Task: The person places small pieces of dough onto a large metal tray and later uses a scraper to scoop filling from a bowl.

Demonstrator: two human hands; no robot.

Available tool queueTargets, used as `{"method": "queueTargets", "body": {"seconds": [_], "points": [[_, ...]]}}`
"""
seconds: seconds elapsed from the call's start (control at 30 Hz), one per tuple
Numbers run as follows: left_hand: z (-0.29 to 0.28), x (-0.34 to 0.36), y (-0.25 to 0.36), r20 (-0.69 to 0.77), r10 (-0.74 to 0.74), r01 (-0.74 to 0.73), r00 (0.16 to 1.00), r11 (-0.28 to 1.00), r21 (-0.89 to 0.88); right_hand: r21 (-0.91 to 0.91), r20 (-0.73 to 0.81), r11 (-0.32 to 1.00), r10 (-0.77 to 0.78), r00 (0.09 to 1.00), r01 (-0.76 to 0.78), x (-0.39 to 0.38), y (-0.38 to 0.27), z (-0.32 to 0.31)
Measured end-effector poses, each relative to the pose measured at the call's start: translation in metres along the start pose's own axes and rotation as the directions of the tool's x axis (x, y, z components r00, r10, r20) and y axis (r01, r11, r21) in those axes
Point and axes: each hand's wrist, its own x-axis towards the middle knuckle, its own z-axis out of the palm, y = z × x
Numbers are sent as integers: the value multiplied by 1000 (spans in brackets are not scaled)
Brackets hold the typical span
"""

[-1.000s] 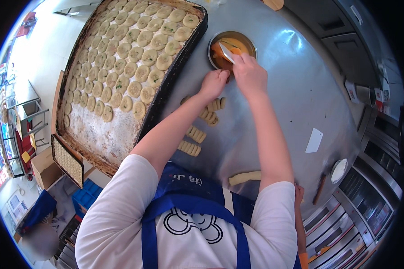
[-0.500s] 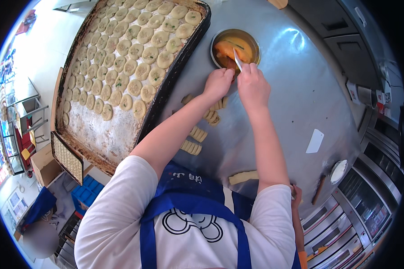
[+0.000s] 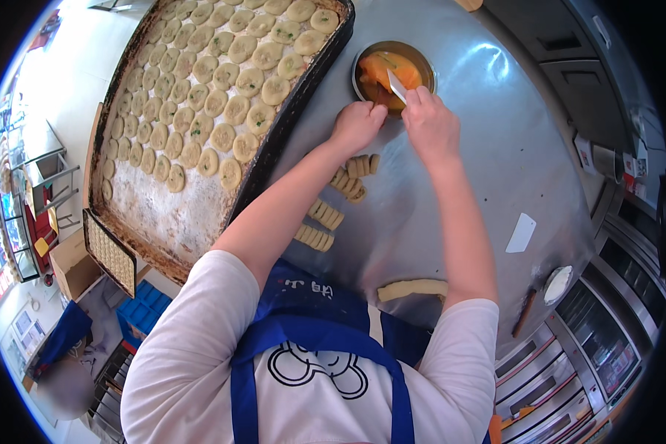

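Note:
A round metal bowl (image 3: pixel 433 77) with orange-yellow liquid stands at the far middle of the table. My left hand (image 3: pixel 358 124) is closed at its near rim; a dark brown thing at the fingertips reaches into the bowl, its kind unclear. My right hand (image 3: pixel 431 122) grips a pale scraper (image 3: pixel 397 86), whose tip is tilted into the bowl over the orange contents. Beside my left forearm lie rows of cut dough pieces (image 3: pixel 325 214). Left of them a large dark-rimmed baking tray (image 3: pixel 170 229) holds many flat round dough pieces (image 3: pixel 223 136), some with green flecks.
A dough strip (image 3: pixel 411 288) lies near my apron on the metal table (image 3: pixel 451 214). To the right are a white card-like scraper (image 3: pixel 521 232), a dish of white powder (image 3: pixel 558 284) and a rolling pin (image 3: pixel 525 314). A smaller tray (image 3: pixel 111 251) leans at the left.
My right hand has shifted a little right and toward me, tilting the scraper more. The other person's hand beside my right arm has gone from view.

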Motion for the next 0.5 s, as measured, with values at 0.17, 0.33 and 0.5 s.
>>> {"method": "queueTargets", "body": {"seconds": [0.17, 0.33, 0.5], "points": [[-7, -3, 3, 86, -40, 39, 996, 999, 9, 4, -13, 998, -61, 998, 61, 6, 21, 9], [0, -6, -3, 100, -70, 85, 993, 984, -155, 67, -80, 993, -87, 993, 93, 3, 14, -14], [-6, -14, 17, 63, -23, 20, 998, 999, 47, 61, -50, 981, -180, 982, 183, -11, -11, -32]]}}
